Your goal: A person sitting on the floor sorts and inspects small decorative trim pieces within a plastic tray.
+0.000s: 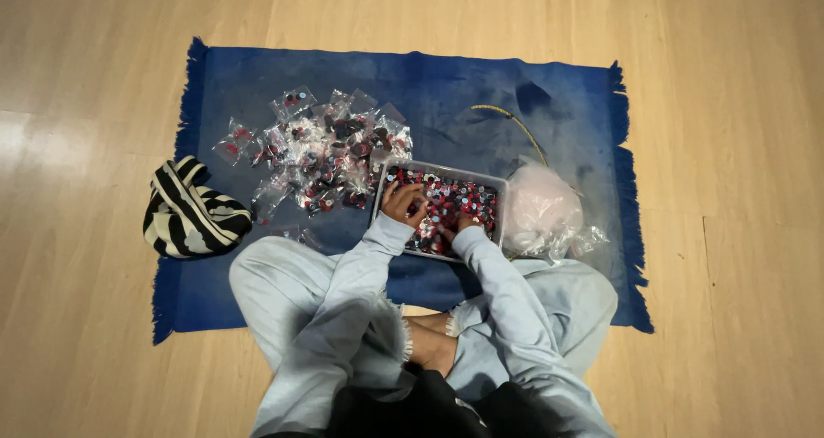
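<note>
A clear rectangular tray [500, 183] full of small red, black and pale round pieces [468, 199] sits on a blue fringed rug in front of my crossed legs. My left hand [403, 201] rests at the tray's left side, fingers curled into the pieces. Deep in the pieces near the tray's front edge lies my right hand [457, 225], mostly buried. Whether either hand pinches pieces is too small to tell.
Several small clear bags [322, 150] holding the same pieces lie heaped left of the tray. A crumpled clear plastic bag [541, 210] sits at its right. A black-and-cream striped pouch [190, 212] lies at the blue rug's [446, 86] left edge, and a thin yellow cord [515, 122] behind, on the wooden floor [730, 146].
</note>
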